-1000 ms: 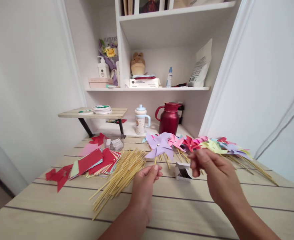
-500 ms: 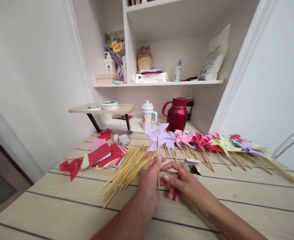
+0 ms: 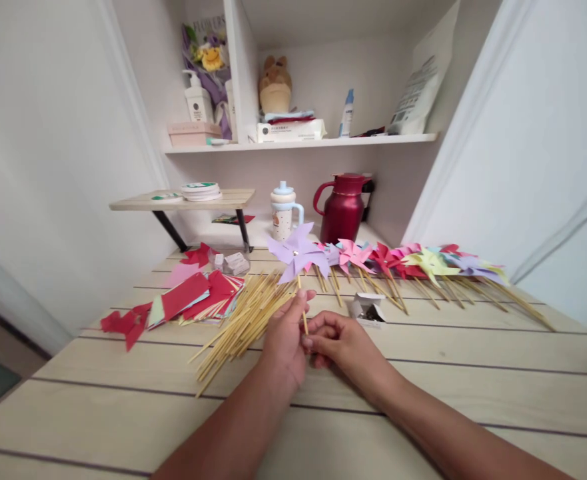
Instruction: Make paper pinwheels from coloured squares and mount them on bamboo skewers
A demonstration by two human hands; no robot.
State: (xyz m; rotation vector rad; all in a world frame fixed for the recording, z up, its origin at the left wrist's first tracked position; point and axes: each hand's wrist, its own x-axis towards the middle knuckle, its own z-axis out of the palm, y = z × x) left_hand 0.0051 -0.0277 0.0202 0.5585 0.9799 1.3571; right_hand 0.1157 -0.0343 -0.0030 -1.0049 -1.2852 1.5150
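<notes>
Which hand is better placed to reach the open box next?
Probably the right hand: it's nearer the box, while the left hand, farther off, holds the purple pinwheel by its stick.

Left hand (image 3: pixel 284 333) bare; right hand (image 3: pixel 340 339) bare; forearms (image 3: pixel 233 420) uncovered as far as view shows.

Pinwheel (image 3: pixel 302 257), mid-frame: soft lilac | sticks (image 3: pixel 246 327): straw-yellow | worktop (image 3: pixel 478 353): pale wood, dark stripes | jug (image 3: pixel 343 212): deep wine-red | cup (image 3: pixel 282 218): dark-speckled white, baby-blue handle (image 3: pixel 300 212)

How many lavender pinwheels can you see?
3: the held pinwheel, another behind it to the right, a third at far right among others; more may be hidden.
</notes>
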